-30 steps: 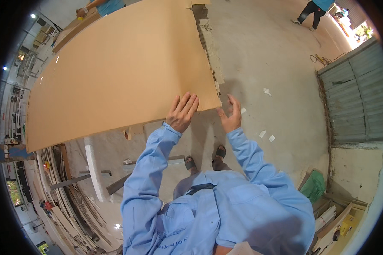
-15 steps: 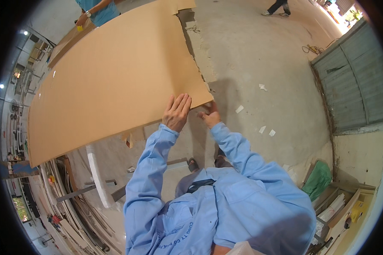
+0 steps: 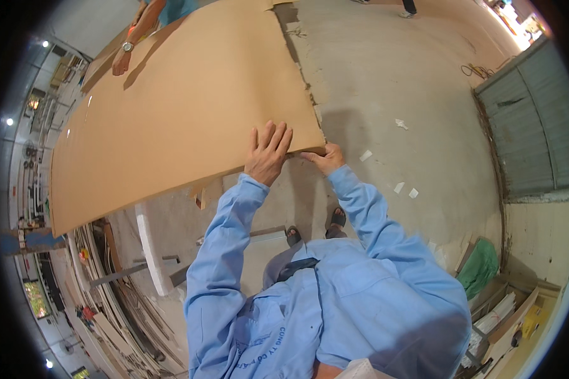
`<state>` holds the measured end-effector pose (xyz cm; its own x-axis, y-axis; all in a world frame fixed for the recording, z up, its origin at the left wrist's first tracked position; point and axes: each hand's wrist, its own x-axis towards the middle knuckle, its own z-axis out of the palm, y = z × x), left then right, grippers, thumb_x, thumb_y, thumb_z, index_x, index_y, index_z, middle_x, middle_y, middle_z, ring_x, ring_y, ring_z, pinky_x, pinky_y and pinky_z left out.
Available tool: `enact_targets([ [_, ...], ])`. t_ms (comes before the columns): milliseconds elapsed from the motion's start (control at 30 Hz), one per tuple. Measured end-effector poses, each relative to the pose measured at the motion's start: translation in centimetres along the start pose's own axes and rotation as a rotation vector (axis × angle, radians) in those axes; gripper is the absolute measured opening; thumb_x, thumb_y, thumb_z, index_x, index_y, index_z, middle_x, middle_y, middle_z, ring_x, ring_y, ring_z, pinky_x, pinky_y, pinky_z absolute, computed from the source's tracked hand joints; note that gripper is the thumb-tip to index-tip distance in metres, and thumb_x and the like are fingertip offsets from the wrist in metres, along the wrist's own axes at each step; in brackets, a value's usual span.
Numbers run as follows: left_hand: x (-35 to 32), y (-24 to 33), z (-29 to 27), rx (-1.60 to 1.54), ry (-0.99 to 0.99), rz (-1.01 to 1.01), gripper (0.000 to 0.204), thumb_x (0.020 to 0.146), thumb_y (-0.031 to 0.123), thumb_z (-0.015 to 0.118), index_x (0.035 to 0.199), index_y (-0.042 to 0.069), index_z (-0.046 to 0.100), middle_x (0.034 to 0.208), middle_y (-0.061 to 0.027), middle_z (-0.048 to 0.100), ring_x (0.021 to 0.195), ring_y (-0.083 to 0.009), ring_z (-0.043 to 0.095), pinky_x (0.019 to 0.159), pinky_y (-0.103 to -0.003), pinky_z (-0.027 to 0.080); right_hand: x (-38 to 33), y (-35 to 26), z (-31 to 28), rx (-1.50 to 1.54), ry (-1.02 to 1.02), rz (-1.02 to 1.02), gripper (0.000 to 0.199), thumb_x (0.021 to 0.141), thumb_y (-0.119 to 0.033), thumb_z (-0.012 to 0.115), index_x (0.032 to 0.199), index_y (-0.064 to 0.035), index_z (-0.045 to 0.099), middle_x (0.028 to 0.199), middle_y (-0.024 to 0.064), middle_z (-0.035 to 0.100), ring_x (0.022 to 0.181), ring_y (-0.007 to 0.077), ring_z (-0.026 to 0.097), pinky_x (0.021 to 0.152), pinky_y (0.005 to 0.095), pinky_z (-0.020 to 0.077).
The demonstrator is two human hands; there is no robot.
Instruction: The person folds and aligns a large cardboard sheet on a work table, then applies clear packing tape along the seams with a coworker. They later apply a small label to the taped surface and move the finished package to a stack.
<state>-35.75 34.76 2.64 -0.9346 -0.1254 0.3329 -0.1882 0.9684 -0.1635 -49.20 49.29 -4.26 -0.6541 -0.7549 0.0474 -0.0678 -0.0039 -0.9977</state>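
Tan flat board (image 3: 183, 120) — left hand (image 3: 267, 155) fingers splayed on top, right hand (image 3: 325, 159) grips corner.

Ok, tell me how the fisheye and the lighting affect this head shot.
Head view: strong fisheye, so the large tan board has bowed edges and a black rim rings the frame; even light, the board casting a soft shadow on the concrete floor; left hand and right hand sharp; top right corner glares.

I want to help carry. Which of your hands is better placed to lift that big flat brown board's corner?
Probably the right hand: it grips the big flat brown board at its near corner, thumb on top. The left hand only lies flat on top.
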Motion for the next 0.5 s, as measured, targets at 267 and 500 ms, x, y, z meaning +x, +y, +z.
enact_targets([
  [267, -0.9, 0.1, 0.9, -0.143, 0.098, -0.020, 0.055, 0.081, 0.015, 0.064, 0.134, 0.014, 0.050, 0.141, -0.0034, 0.048, 0.133, -0.0263, 0.040, 0.111, -0.050, 0.028, 0.7, 0.5, -1.6, -0.173, -0.064, -0.147, 0.021, 0.078, -0.007, 0.075, 0.099, -0.0035, 0.072, 0.092, 0.0041, 0.070, 0.082, 0.0129, 0.064, 0.070, 0.0271, 0.0521],
  [500, -7.0, 8.5, 3.9, -1.654, -0.103, -1.016, 0.054, 0.088, 0.034, 0.066, 0.133, 0.010, 0.049, 0.134, -0.0070, 0.053, 0.128, -0.0281, 0.044, 0.108, -0.044, 0.034, 1.1, -1.4, -3.6, 0.024, -0.194, 0.230, 0.022, 0.082, -0.022, 0.076, 0.089, -0.0021, 0.069, 0.067, 0.0019, 0.063, 0.062, 0.0081, 0.060, 0.052, 0.0240, 0.0471],
])
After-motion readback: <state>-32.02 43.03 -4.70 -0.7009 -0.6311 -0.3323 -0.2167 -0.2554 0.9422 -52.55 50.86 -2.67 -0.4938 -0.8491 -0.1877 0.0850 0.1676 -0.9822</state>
